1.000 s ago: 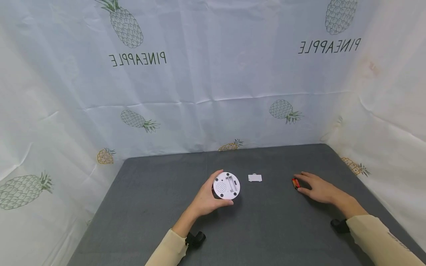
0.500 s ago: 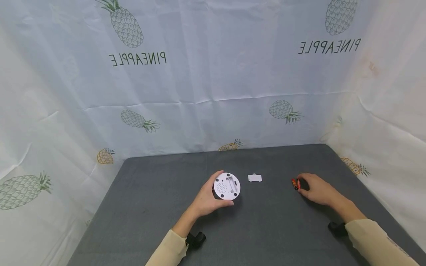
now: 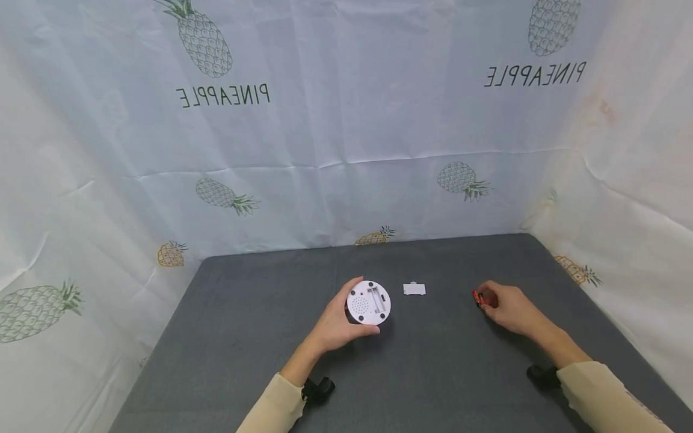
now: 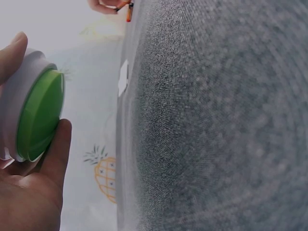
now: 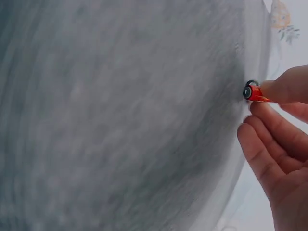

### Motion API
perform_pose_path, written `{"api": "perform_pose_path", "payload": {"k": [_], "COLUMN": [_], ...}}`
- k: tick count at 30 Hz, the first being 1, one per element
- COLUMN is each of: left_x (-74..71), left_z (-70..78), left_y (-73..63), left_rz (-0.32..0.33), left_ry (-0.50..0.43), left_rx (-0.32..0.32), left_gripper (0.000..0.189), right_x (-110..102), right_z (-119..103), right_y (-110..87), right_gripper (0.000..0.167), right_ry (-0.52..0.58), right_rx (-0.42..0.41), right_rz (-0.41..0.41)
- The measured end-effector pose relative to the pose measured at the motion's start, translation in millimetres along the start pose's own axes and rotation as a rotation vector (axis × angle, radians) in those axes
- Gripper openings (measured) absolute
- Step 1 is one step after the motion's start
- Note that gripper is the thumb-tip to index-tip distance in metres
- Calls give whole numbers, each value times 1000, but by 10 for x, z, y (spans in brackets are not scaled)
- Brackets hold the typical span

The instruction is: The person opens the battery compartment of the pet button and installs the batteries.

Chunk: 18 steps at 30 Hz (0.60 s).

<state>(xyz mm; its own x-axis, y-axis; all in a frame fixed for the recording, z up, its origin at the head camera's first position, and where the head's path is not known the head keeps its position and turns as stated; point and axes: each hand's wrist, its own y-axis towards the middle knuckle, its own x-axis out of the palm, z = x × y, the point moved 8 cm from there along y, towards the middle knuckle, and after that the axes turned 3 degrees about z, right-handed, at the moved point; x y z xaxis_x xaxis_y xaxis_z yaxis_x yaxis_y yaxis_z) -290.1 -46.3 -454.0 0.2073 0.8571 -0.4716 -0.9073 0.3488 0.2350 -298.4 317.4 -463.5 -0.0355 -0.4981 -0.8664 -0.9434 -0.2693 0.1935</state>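
We are gripping a white round gadget (image 3: 359,305) in our left hand (image 3: 335,323), thumb and fingers curving widely round its sides, its battery slot (image 3: 376,299) facing up; both are staying where they were a second ago. Our right hand (image 3: 511,308) has been shifting slightly away from the right edge of the tabletop (image 3: 260,337); its fingers, spread wider earlier, are now pinching a red battery (image 5: 255,92). A second battery (image 3: 476,296) is sitting right beside it; whether we are holding that too, we cannot tell. A white cover (image 3: 414,289) is lying unmoved between the hands, towards the far edge.
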Motion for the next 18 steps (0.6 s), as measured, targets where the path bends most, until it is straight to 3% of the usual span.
{"api": "perform_pose_path", "payload": {"k": [10, 18], "left_x": [-5, 0], "left_z": [0, 6], "left_y": [-4, -8], "left_rz": [5, 4], "left_ry": [-13, -9], "left_rx": [-2, 5], "left_gripper": [104, 104], "right_x": [63, 208], "right_z": [-286, -475], "right_y": [65, 151], "right_gripper": [19, 25], "right_ry": [210, 396], "right_rx": [3, 44], "right_rz": [-1, -23]}}
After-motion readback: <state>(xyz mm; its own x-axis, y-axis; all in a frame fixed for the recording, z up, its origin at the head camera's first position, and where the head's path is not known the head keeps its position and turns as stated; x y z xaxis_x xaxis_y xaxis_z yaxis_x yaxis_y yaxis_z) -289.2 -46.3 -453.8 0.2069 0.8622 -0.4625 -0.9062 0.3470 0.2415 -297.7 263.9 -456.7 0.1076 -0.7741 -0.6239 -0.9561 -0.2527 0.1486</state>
